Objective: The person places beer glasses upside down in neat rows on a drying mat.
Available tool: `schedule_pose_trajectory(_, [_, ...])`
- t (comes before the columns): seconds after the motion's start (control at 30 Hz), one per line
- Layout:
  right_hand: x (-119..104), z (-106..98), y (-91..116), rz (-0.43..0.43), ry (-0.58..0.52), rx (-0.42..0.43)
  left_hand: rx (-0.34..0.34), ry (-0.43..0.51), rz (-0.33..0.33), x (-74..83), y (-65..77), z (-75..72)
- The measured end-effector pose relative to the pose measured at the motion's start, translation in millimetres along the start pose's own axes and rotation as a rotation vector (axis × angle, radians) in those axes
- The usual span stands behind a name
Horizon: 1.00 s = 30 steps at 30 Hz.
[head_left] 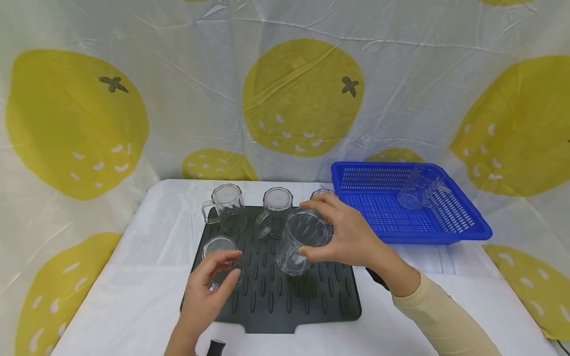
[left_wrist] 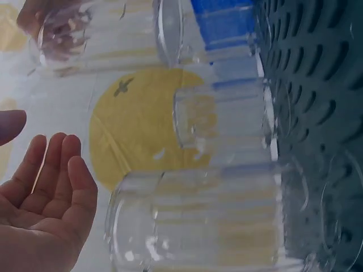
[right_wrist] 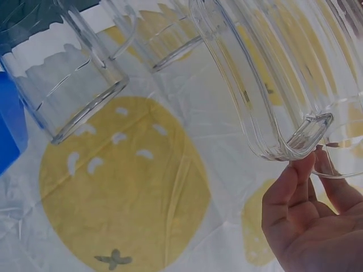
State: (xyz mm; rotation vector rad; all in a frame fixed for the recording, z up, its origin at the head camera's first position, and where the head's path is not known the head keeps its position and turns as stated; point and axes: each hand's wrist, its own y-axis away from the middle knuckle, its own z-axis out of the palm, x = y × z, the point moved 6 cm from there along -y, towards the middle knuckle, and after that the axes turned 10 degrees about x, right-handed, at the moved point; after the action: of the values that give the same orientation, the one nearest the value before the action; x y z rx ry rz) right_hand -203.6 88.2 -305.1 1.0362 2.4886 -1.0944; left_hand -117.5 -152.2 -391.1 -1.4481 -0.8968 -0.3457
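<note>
My right hand grips a clear glass mug by its upper end, thumb on the near side and fingers across the far side. The mug is tilted over the dark drying mat, and its handle shows in the right wrist view. My left hand hovers by the front-left mug, partly covering it; thumb and fingers stand apart with nothing between them. Along the mat's back edge are a left mug, a middle mug and a right mug, the last mostly hidden behind my right hand.
A blue plastic basket stands at the back right, with another glass mug leaning inside it. White cloth covers the table. Behind it hangs a lemon-patterned curtain.
</note>
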Motion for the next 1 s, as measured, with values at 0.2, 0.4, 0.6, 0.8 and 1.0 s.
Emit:
schedule_pose_trajectory(0.2, [-3.8, -2.3, 0.3, -0.029, -0.003, 0.004, -0.174, -0.091, -0.223, -22.2, 10.0, 39.5])
schedule_pose_trajectory(0.4, [-15.5, -6.0, 2.1, -0.103, -0.034, 0.019, -0.318, -0.068, -0.414, -41.2, 21.3, 61.7])
schedule_pose_trajectory(0.6, [-23.9, -10.3, 5.9, -0.162, -0.044, 0.041, -0.390, 0.009, -0.476, -48.1, 30.9, 73.0])
schedule_pose_trajectory(0.8, [-30.0, -16.2, 9.1, -0.187, -0.081, 0.059, -0.381, 0.111, -0.477, -50.8, 34.9, 78.1])
schedule_pose_trajectory(1.0, [-29.4, -23.0, 11.5, -0.154, -0.114, 0.062, -0.352, 0.192, -0.430, -49.2, 33.5, 78.0])
